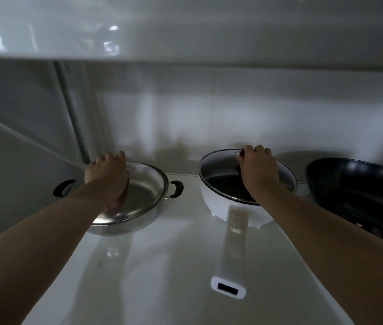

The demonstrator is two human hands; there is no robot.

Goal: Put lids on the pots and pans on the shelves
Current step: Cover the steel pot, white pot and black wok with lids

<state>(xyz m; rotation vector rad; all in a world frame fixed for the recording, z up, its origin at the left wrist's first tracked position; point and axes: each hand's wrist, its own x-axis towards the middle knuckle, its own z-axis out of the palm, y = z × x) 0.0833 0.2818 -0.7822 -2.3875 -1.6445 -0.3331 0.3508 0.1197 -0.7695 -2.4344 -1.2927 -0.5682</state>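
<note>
White glossy shelf (174,266) fills the lower frame. Left of centre, the left hand (106,171) grips a steel lid (139,193) on a two-handled steel pot (125,227). Right of centre, the right hand (259,167) clasps a glass lid (218,174) on a white long-handled pan (221,207). At far right, a dark wok (359,186) sits uncovered.

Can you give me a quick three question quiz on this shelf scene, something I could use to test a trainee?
1. True or false: the black pan on the right has a lid on it.
2. Which hand grips the glass lid over the white pan: A) left hand, B) right hand?
3. Fill in: the left hand holds a ___ lid over the two-handled steel pot.

Key: 1 false; 2 B; 3 steel.
</note>
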